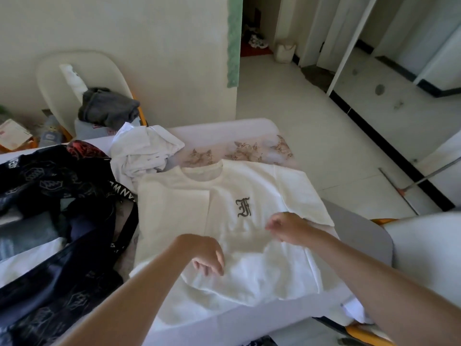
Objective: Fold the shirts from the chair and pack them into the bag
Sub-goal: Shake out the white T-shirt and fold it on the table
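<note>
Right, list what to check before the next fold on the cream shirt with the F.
1. Cream shirt flat, front up: ok.
2. Its side nearer the bag folded inward: ok.
3. Its sleeve away from the bag folded inward: not ok, it lies spread out.
4. Left hand free: ok, fingers relaxed over the cloth.
5. Right hand pinching the cloth: cannot tell, it is blurred.
6. Dark bag open beside the shirt: ok.
</note>
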A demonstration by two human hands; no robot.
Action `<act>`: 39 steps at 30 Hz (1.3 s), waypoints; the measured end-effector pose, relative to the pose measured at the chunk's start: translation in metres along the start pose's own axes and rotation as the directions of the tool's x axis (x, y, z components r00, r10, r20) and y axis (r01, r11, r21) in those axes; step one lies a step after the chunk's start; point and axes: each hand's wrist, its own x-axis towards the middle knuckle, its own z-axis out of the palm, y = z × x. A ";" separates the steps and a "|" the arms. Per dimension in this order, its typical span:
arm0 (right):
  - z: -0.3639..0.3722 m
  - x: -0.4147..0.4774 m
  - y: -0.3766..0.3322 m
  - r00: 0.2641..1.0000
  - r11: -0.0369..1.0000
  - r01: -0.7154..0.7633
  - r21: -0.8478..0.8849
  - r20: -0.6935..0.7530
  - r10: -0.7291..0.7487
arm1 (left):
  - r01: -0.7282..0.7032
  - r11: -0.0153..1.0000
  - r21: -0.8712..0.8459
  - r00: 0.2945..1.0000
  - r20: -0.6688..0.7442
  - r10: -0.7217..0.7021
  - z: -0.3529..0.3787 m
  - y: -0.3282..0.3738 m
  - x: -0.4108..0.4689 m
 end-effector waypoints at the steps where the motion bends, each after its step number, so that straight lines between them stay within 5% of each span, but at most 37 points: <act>1: -0.007 0.002 0.006 0.986 1.000 0.004 -0.010 -0.169 -0.005 | -0.055 0.998 -0.002 0.992 -0.112 0.054 -0.006 0.010 0.006; 4: -0.024 0.012 0.039 0.931 0.989 -0.113 -0.090 -0.359 0.074 | -0.135 0.990 0.046 0.867 -0.478 0.140 -0.026 0.040 0.031; 6: -0.031 0.020 0.066 0.909 0.971 -0.197 -0.135 -0.395 0.129 | -0.153 0.985 0.082 0.797 -0.579 0.172 -0.037 0.062 0.050; 10: -0.037 0.020 0.098 0.885 0.928 -0.294 -0.227 -0.431 0.175 | -0.217 0.960 0.179 0.753 -0.595 0.281 -0.057 0.114 0.086; 17: -0.034 0.031 0.145 0.857 0.820 -0.238 -0.521 -0.510 -0.076 | -0.283 0.927 0.247 0.807 -0.461 0.369 -0.053 0.183 0.148; 21: -0.051 0.030 0.129 0.800 0.789 -0.418 -0.450 -0.594 0.085 | -0.245 0.922 0.300 0.785 -0.497 0.371 -0.042 0.202 0.164; 23: -0.061 0.031 0.112 0.778 0.804 -0.451 -0.387 -0.612 0.142 | -0.264 0.944 0.198 0.737 -0.590 0.330 -0.041 0.204 0.165; 27: -0.070 0.039 0.074 0.757 0.933 -0.275 -0.233 -0.650 0.061 | -0.379 0.925 -0.031 0.631 -0.739 0.234 -0.048 0.189 0.145; 29: -0.066 0.045 0.054 0.737 0.971 0.055 -0.233 -0.646 -0.197 | -0.374 0.924 -0.076 0.607 -0.774 0.182 -0.051 0.166 0.130; 31: -0.054 0.049 0.040 0.700 0.881 0.292 -0.372 -0.544 -0.462 | -0.367 0.917 -0.157 0.509 -0.859 0.057 -0.056 0.136 0.117; 32: -0.047 0.050 0.034 0.738 0.842 0.352 -0.408 -0.433 -0.518 | -0.379 0.897 -0.230 0.460 -0.887 -0.033 -0.060 0.121 0.110; 34: -0.029 0.052 0.025 0.857 0.818 0.371 -0.440 -0.176 -0.484 | -0.385 0.844 -0.374 0.422 -0.884 -0.200 -0.068 0.092 0.101; 36: -0.010 0.051 0.028 0.903 0.830 0.375 -0.412 -0.041 -0.429 | -0.345 0.842 -0.415 0.420 -0.870 -0.257 -0.072 0.070 0.096; 39: -0.002 0.057 0.036 0.885 0.895 0.304 -0.326 -0.251 -0.392 | -0.271 0.893 -0.360 0.469 -0.859 -0.204 -0.071 0.060 0.099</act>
